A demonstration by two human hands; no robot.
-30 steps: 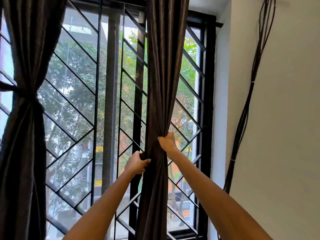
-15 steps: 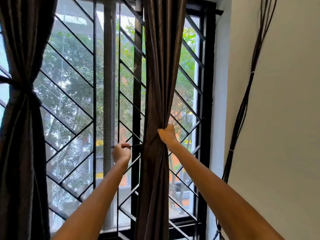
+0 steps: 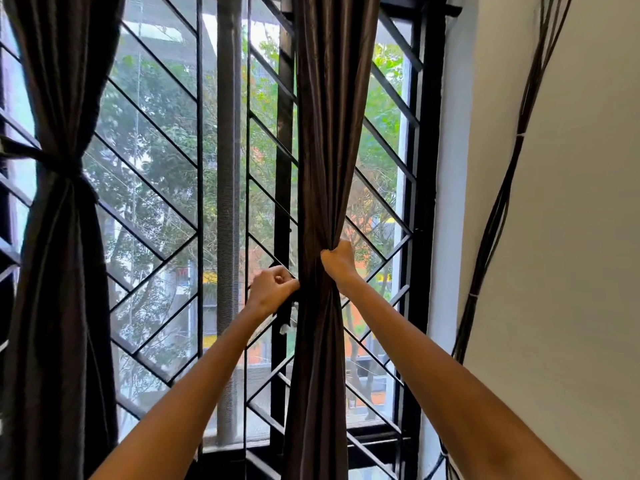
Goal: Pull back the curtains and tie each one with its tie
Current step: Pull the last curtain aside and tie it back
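The dark brown right curtain hangs gathered into a narrow bundle in front of the window. My right hand grips the bundle from its right side at about mid height. My left hand is curled into a fist against the bundle's left edge, and it pinches a thin dark tie that hangs just below it. The left curtain is drawn to the left edge of the view and cinched by its own tie.
A black metal window grille with diagonal bars stands right behind the curtains. To the right is a plain wall, with a bundle of dark cables running down it.
My left hand went left away from the bundle with a thin strand, then came back against the curtain's left edge. My right hand kept its grip on the curtain.
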